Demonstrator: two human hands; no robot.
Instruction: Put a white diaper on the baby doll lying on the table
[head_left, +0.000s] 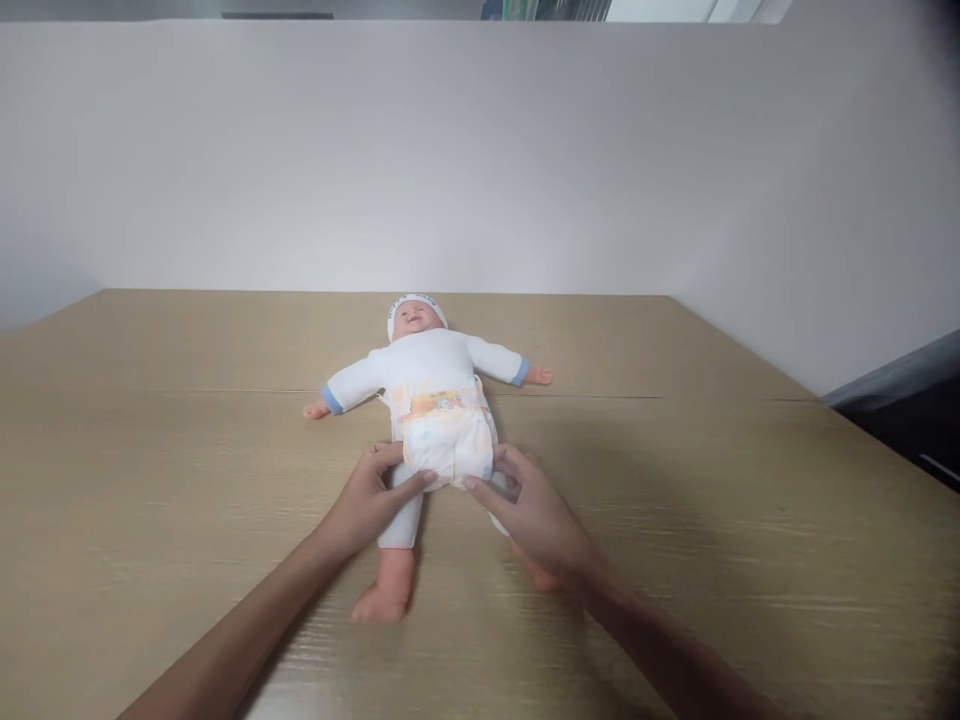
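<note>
A baby doll [424, 368] in a white top and cap lies on its back on the wooden table [150, 450], arms spread. It wears a white diaper [448, 440] with an orange printed band at the waist. My left hand [371, 500] wraps around the doll's thigh on the left, thumb at the diaper's lower edge. My right hand [532, 515] wraps around the other thigh, thumb touching the diaper's bottom edge, and hides most of that leg. One bare foot [375, 600] shows between my forearms.
A plain white wall [480, 160] rises behind the table's far edge. At the right, past the table's edge, sits something dark [907, 410].
</note>
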